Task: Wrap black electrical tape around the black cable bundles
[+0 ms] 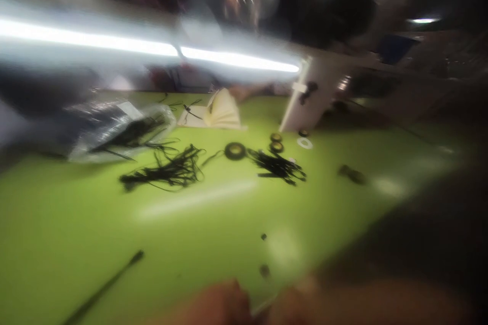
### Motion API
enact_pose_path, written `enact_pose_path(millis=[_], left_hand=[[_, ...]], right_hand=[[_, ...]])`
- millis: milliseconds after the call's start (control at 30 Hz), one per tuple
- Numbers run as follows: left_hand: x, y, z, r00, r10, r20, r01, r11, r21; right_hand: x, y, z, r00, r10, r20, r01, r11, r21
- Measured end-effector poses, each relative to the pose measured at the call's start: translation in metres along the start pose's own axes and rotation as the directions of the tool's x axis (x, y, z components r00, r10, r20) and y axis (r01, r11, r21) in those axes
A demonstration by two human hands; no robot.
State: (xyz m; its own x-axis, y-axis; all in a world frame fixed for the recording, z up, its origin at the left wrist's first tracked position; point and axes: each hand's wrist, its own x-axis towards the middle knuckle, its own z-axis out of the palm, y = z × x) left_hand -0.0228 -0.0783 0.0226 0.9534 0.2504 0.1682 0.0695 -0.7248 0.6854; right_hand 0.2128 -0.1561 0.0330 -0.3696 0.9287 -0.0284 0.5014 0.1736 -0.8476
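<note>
My left hand is at the bottom edge, blurred, with its fingers curled closed. Close to its right, my right hand also looks closed, though motion smears it and the frame cuts it off. A thin pale sliver shows between the two hands; what they grip I cannot make out. Just above them on the green table lie a small dark piece and a smaller black bit. To the left, a black cable with a thicker end stretches toward the bottom edge.
Farther back are a tangled bundle of black cables, a second bundle, a black tape roll and smaller rolls. A clear plastic bag, an open notebook and an upright pale panel stand behind. A bright tube light spans above.
</note>
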Motion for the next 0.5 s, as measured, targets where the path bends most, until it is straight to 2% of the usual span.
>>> enact_pose_path(millis=[133,167,233,267,300,400,500], left_hand=[[-0.001,-0.012,-0.022,0.989,-0.132,-0.065,0.134,0.990,0.036],[0.001,-0.014,-0.023,0.980,-0.183,-0.081,0.188,0.981,0.053],[0.005,-0.019,-0.016,0.962,-0.259,-0.089,0.272,0.942,0.199],[0.008,-0.021,-0.010,0.954,-0.283,-0.099,0.299,0.917,0.265],[0.010,-0.023,-0.003,0.941,-0.301,-0.156,0.336,0.887,0.317],[0.012,-0.029,0.011,0.897,-0.325,-0.301,0.420,0.838,0.348],[0.009,-0.035,0.015,0.828,-0.390,-0.404,0.513,0.818,0.261]], right_hand=[[-0.003,0.003,-0.025,0.998,0.067,-0.016,-0.067,0.997,0.044],[0.002,0.006,-0.030,0.995,0.095,-0.034,-0.092,0.994,0.065],[0.020,0.012,-0.037,0.959,0.242,-0.149,-0.205,0.952,0.228],[0.031,0.015,-0.038,0.942,0.280,-0.182,-0.216,0.926,0.308],[0.044,0.018,-0.037,0.933,0.306,-0.187,-0.217,0.897,0.385],[0.080,0.018,-0.027,0.941,0.282,-0.187,-0.146,0.837,0.527],[0.105,0.011,-0.016,0.960,0.216,-0.180,-0.085,0.832,0.548]])
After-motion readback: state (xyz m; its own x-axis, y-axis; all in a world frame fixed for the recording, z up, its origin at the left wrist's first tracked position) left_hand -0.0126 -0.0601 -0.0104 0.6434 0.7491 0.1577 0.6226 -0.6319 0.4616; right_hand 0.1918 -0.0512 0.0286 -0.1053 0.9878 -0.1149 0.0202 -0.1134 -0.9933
